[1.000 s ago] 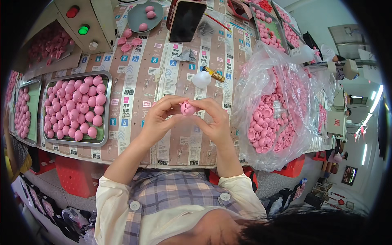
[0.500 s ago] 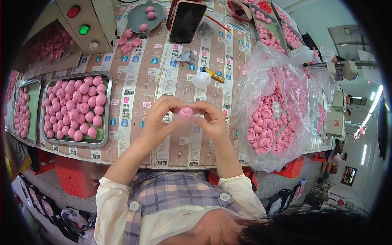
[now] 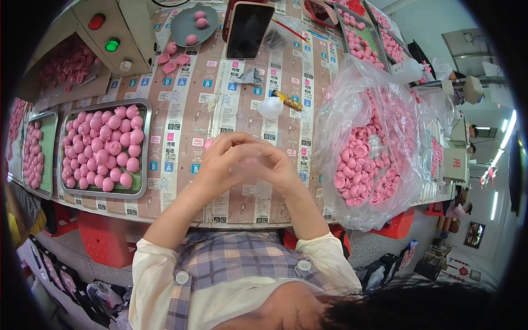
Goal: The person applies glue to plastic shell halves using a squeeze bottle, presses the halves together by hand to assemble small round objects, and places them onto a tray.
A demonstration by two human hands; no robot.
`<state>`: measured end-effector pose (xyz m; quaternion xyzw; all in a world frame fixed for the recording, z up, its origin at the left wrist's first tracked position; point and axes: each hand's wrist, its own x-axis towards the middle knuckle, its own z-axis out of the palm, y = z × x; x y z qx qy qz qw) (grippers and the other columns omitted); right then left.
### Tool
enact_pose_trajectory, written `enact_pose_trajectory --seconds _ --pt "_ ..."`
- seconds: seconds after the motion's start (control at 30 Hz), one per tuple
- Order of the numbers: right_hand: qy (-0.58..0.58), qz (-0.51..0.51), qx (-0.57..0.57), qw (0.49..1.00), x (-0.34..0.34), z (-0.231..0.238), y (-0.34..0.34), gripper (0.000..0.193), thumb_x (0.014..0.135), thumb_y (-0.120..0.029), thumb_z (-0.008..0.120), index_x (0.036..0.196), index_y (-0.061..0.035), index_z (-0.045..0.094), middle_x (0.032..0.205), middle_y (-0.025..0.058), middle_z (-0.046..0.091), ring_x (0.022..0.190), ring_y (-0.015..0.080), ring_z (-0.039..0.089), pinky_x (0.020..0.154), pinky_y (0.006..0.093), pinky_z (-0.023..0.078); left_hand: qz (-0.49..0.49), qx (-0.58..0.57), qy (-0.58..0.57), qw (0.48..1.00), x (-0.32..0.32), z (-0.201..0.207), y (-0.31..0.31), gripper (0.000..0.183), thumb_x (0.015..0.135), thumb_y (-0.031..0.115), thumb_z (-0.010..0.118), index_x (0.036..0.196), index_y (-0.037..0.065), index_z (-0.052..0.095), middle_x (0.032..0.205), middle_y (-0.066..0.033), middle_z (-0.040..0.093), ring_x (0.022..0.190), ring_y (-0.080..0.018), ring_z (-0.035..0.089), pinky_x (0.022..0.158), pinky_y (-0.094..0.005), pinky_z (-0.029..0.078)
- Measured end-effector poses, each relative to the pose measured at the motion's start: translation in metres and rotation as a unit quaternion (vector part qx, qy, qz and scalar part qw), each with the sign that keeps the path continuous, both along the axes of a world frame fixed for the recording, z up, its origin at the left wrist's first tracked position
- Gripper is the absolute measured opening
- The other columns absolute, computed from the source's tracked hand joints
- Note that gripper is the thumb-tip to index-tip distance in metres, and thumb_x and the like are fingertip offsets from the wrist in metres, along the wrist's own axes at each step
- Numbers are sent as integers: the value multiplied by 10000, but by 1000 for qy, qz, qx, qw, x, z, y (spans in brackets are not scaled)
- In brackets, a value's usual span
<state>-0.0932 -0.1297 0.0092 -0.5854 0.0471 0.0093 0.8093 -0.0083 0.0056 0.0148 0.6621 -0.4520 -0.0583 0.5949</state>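
Observation:
My left hand (image 3: 223, 162) and my right hand (image 3: 278, 168) meet over the middle of the table, fingers curled and overlapping. The rounded edge of a pink ball (image 3: 208, 144) peeks out at the far left side of my left hand, which is closed around it; most of the ball is hidden. My right hand is bent in a closed curve against the left fingers, slightly blurred, and what lies inside it cannot be made out. Just beyond the hands lies a small white rounded bottle (image 3: 270, 108) beside a yellow-and-black tube (image 3: 291, 103).
On the left, a metal tray (image 3: 146, 148) holds many pink balls, with a second tray (image 3: 53, 165) beyond. A clear plastic bag (image 3: 330, 143) of pink half shells lies right. Farther back are a phone (image 3: 249, 33), a grey plate (image 3: 181, 30) and a machine box (image 3: 132, 33).
My hands have closed in from a two-handed pinch on the pink ball between them to overlapping. The ball now shows only at the left hand's far side.

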Motion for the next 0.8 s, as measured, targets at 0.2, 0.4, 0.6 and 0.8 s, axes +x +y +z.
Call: enact_pose_trajectory --seconds 0.2,0.4,0.6,0.8 --pt "-62 -17 -130 989 1 -1 -6 373 722 -119 649 1058 -24 518 997 41 492 905 131 504 795 257 415 -16 36 -22 999 2 2 -2 360 613 6 640 944 133 579 985 -56 522 882 -223 497 711 -308 431" --pt "-16 -24 -77 997 0 -3 -1 391 713 -137 662 1059 -32 513 997 34 499 927 127 491 812 268 400 -12 34 -30 999 1 0 -4 348 633 -19 613 948 124 582 990 -58 525 886 -219 495 722 -305 422" --pt "-15 -23 -27 999 0 -3 2 383 718 -126 656 1054 -35 497 1007 26 500 934 127 486 836 272 382 -14 32 -4 999 0 -2 -3 315 649 -12 613 939 110 591 980 -60 530 871 -216 492 703 -300 427" --pt "-21 -49 -14 998 0 -6 2 317 715 -101 650 999 -27 531 1018 38 500 926 129 488 825 268 384 -7 42 -20 999 0 -4 -5 302 647 -13 612 922 112 600 977 -56 539 860 -212 492 694 -298 426"
